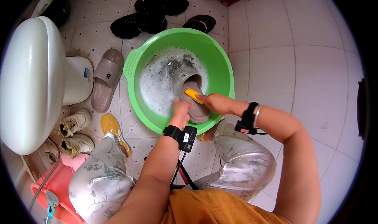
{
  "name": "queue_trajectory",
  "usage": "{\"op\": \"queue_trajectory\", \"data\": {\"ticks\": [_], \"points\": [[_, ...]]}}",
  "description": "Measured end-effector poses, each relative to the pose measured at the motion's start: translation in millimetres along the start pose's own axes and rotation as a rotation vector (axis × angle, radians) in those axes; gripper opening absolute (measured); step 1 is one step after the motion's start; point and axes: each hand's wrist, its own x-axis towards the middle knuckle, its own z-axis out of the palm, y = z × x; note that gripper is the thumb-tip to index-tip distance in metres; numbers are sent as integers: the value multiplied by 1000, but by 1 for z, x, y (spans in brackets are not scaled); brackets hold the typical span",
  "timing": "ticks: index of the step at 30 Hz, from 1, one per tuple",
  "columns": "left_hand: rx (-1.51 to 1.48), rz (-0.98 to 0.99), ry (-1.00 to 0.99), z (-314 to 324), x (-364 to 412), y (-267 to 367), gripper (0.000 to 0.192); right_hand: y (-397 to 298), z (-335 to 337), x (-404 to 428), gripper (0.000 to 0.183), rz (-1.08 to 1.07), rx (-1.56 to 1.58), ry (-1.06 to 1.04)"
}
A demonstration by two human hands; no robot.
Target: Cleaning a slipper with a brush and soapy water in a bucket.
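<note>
A taupe slide sandal (198,113) rests tilted in a green plastic basin (218,56), its toe end toward the soapy water (156,85). My left hand (180,112) grips the sandal's left edge near the heel half. In my right hand (217,103) is a yellow-backed scrubbing brush (192,93), held against the footbed just behind the strap. The brush's bristles are mostly hidden below its back. Left of the basin, a matching slide sandal (107,81) lies on the tiled floor, strap upward.
A white toilet or pedestal fixture (32,85) stands at the left. Several black shoes (150,14) lie beyond the basin, with a dark slipper (203,22) beside them. Off-white sneakers (76,122) and a pink-red plastic tub (56,179) are lower left. A tiled wall (268,67) rises at right.
</note>
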Motion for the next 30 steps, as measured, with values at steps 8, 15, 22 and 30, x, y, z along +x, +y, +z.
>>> {"op": "queue_trajectory", "data": {"ticks": [8,15,22,30], "points": [[197,214,193,7,24,-19,74,38,25,64,41,133,-71,319],[59,404,295,3,30,-11,71,-7,7,-3,41,47,-38,95],[-117,344,60,10,19,10,51,11,19,53,51,49,-79,326],[-319,111,226,-1,19,17,43,0,24,-34,50,-61,-74,136]]}}
